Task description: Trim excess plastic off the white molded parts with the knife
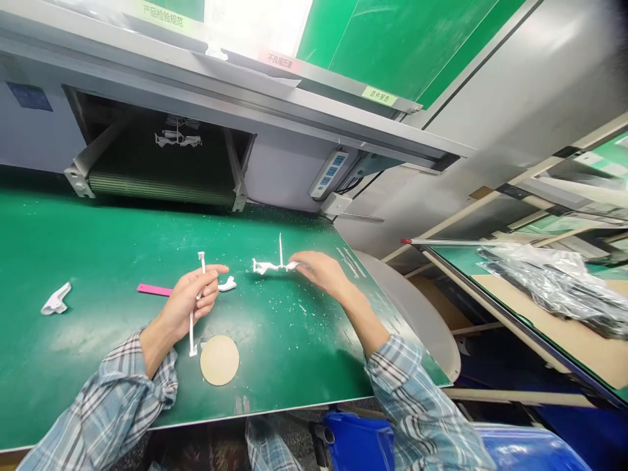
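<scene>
My left hand point(189, 304) is closed around a long white plastic runner point(191, 330) that sticks out above and below the fist. A small white moulded part point(227, 284) lies on the green table just past its fingertips. My right hand point(318, 271) pinches the end of a second white plastic sprue piece point(271, 265), which rests on the table and has a thin stem standing upright. Both sleeves are blue plaid.
A pink strip point(153, 290) lies left of my left hand and a round tan disc point(219, 360) sits near the front edge. Another white part point(55, 299) lies far left. A conveyor opening point(161, 163) with white parts is behind. Black bags point(554, 281) lie on the right bench.
</scene>
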`<act>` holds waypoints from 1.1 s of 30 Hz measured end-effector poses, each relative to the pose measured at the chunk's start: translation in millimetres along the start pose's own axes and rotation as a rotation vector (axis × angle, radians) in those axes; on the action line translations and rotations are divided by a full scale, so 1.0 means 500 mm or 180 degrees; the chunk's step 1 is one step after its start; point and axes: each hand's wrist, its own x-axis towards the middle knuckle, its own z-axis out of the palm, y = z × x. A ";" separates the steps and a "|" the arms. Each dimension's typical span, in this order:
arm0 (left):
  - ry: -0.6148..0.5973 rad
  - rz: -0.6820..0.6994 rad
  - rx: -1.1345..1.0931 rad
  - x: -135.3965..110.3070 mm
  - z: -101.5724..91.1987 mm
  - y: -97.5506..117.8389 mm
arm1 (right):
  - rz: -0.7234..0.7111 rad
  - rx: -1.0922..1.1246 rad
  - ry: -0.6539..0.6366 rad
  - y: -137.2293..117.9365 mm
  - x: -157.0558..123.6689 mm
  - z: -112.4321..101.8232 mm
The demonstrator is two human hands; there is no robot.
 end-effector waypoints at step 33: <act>-0.0581 -0.0681 0.0255 -0.024 0.032 -0.011 | 0.0062 0.4951 -0.1770 -0.307 -0.151 0.125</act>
